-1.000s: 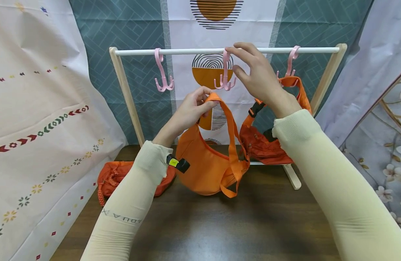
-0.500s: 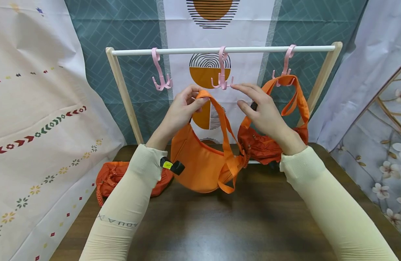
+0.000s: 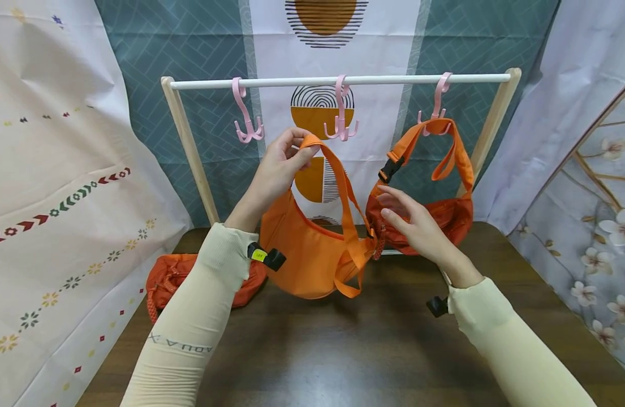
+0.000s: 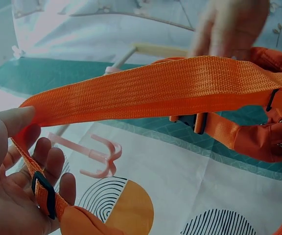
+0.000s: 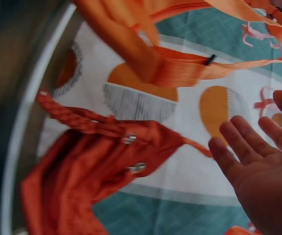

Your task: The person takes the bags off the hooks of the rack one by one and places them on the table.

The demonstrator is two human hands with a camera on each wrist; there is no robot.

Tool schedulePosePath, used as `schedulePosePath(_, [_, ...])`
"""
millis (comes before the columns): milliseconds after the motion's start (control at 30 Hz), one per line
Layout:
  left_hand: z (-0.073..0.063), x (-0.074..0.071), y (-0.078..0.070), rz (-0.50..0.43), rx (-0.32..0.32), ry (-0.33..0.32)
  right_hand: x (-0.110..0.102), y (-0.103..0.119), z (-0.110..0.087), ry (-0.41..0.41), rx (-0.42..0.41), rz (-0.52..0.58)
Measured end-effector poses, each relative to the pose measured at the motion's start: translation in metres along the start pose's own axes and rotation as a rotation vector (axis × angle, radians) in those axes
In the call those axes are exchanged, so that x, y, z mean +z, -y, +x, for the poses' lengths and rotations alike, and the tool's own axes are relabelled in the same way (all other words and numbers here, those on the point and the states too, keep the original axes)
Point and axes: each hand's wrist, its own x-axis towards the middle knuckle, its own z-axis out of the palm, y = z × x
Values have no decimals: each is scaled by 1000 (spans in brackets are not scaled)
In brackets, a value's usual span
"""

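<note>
Pinching the flat orange webbing strap [image 4: 141, 93], the left hand [image 3: 279, 164] suspends the orange fabric shoulder bag [image 3: 307, 254]: likely light, limp, best gripped there. The right hand [image 3: 424, 232] holds nothing.

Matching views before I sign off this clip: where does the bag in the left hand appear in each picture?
Head: the bag hangs near the centre, below the left hand.
Left wrist: mainly its strap shows, running from the left hand across to the right edge.
Right wrist: the bag lies along the top, cut off by the top edge.
Shared landmark: the circle print, half orange, half black arcs.
</note>
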Motion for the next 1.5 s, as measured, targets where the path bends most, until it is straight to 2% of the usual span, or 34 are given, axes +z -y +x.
schedulePosePath(333, [-2,2,-8,40,10,10,19,-26,-26,96,106,93])
schedulePosePath(433, [-2,3,-9,37,16,7,29,-37,-29,135,167,190])
schedulePosePath(533, [-3,5,-8,31,11,11,38,-47,-30,169,231,333])
schedulePosePath(600, [-5,5,-5,26,4,20,41,-51,-29,166,258,407])
schedulePosePath(667, [-8,3,0,15,-2,33,39,-52,-29,140,259,436])
schedulePosePath(833, [-23,-19,24,5,-51,20,7,-38,-26,37,208,375])
schedulePosePath(933, [-35,-34,49,21,-127,22,-18,-20,-21,17,148,336])
schedulePosePath(1033, [-47,-41,75,34,-183,68,-40,1,-15,16,87,284])
schedulePosePath(1133, [-56,-41,96,34,-199,109,-56,23,-7,8,41,219])
schedulePosePath(1267, [-64,-35,112,31,-204,130,-70,48,7,-22,11,197])
schedulePosePath(1500, [-74,-22,136,-3,-208,177,-80,76,26,-89,-2,336])
